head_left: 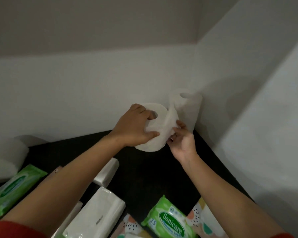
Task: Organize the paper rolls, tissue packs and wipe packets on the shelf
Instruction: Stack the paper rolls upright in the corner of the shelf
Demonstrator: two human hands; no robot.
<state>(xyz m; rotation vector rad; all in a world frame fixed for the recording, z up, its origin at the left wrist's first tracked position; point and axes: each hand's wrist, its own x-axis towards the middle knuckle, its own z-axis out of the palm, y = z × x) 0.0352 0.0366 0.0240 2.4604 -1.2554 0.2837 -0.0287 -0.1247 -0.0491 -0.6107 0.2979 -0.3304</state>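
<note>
The big paper roll (pixel 7 157) on the left is cut off. An arm (pixel 67 182) hides part of a white tissue pack (pixel 108 170). The green wipe packet (pixel 169 220) has small words, all blurry.

White paper roll (pixel 160 121) stands on end beside taller roll (pixel 189 110)

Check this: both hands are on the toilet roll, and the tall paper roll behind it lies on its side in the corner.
Not quite. The head view shows the tall paper roll standing upright in the corner, not lying on its side. The left hand and right hand are indeed both on the toilet roll.
</note>
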